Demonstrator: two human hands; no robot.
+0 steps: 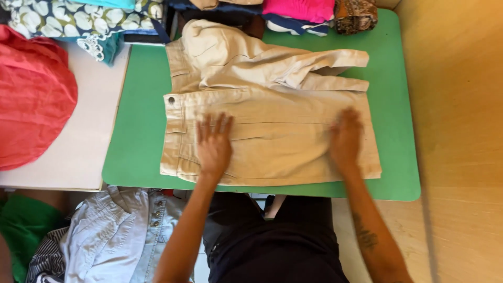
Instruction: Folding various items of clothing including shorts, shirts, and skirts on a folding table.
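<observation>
Looking straight down from a head-worn camera, the view shows a person's two bare hands pressed flat on a pair of beige trousers (272, 110) spread across a green table (139, 131). The trousers lie folded, with the waistband and its metal button toward the left side and the legs running to the right. One part of the garment is doubled over at the far edge, forming a rumpled upper layer.

The left hand (214, 144) rests palm down on the near left part of the trousers, just right of the waistband, fingers spread wide and pointing away from the body. It grips nothing. The right hand (345, 137) lies palm down on the near right part of the legs, close to the hem end, fingers held loosely together and flat. It also grasps nothing. Both hands sit directly on the cloth, well apart from each other, with a smooth stretch of fabric between them.

Beside the green table on the left is a white surface (84, 141) carrying a large coral-red cloth (31, 99). Along the far edge sit folded garments: a patterned blue and white piece (68, 21), a bright pink one (298, 9) and a brown patterned one (355, 15). Below the table, near the person's dark-clothed lap, a pale blue denim garment (115, 236) lies heaped. A wooden floor (461, 131) shows at right.
</observation>
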